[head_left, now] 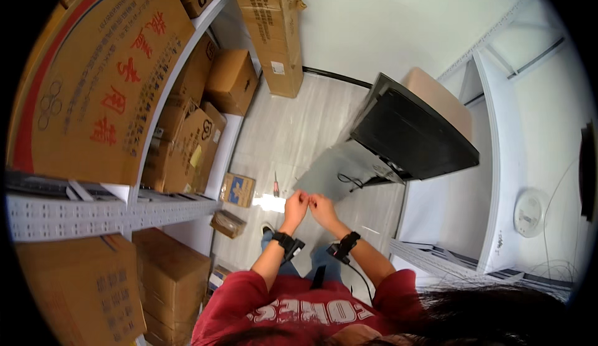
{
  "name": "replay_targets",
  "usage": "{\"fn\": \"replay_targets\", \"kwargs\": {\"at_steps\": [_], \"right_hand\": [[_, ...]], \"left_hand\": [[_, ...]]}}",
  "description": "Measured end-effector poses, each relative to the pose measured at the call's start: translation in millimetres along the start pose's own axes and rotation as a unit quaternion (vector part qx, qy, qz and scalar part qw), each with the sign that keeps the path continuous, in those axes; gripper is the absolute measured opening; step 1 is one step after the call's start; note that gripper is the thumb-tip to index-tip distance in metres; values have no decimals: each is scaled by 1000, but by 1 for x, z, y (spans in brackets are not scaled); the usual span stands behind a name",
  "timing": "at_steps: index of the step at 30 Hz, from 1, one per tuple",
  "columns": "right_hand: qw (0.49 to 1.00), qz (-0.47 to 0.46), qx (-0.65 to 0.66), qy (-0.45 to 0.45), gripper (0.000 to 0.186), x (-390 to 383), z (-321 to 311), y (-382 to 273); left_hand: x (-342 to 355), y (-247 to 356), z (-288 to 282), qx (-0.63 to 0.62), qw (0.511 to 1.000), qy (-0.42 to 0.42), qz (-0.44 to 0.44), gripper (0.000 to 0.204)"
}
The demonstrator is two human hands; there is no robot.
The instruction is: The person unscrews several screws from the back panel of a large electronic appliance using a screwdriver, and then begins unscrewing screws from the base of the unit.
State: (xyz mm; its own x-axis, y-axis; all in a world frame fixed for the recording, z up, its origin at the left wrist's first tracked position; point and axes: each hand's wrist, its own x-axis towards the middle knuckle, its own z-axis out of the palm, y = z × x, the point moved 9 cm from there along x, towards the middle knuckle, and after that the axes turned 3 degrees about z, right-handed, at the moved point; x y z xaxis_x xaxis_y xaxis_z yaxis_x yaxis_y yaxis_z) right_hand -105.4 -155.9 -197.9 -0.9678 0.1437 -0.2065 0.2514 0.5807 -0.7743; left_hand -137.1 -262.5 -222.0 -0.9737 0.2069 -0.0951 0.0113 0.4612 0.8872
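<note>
My left hand (297, 204) and my right hand (321, 207) meet in front of me, their fingers bent and pinched close together; whatever they may hold is too small or hidden to make out. Both wrists wear black strapped devices. Just beyond my left hand, a red-handled screwdriver (276, 187) lies on the pale wood-look floor (283, 137). Ahead to the right is a black flat screen (417, 128) in front of a beige padded seat back (417, 78), with a dark cable (346, 182) below it.
Metal shelving (75, 212) on the left holds cardboard boxes (230, 81). A tall carton (280, 40) stands against the back wall. Small packages (237, 190) lie on the floor beside the shelving. White metal shelving (489, 177) stands on the right, with a round white object (528, 212) there.
</note>
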Motion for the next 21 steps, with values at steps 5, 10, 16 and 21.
{"fn": "replay_targets", "kwargs": {"at_steps": [5,10,16,21], "right_hand": [[994,61,90,-17,16,44,141,44],[975,177,103,-84,21,70,272,142],[964,215,-31,-150,24,91,382,322],[957,219,-20,-188,26,144,441,398]], "left_hand": [[32,-127,-31,81,992,-48,-83,14],[47,-257,-19,60,994,-34,-83,13],[28,-459,78,-123,938,-55,-321,20],[77,-558,119,143,969,0,-202,19]]}}
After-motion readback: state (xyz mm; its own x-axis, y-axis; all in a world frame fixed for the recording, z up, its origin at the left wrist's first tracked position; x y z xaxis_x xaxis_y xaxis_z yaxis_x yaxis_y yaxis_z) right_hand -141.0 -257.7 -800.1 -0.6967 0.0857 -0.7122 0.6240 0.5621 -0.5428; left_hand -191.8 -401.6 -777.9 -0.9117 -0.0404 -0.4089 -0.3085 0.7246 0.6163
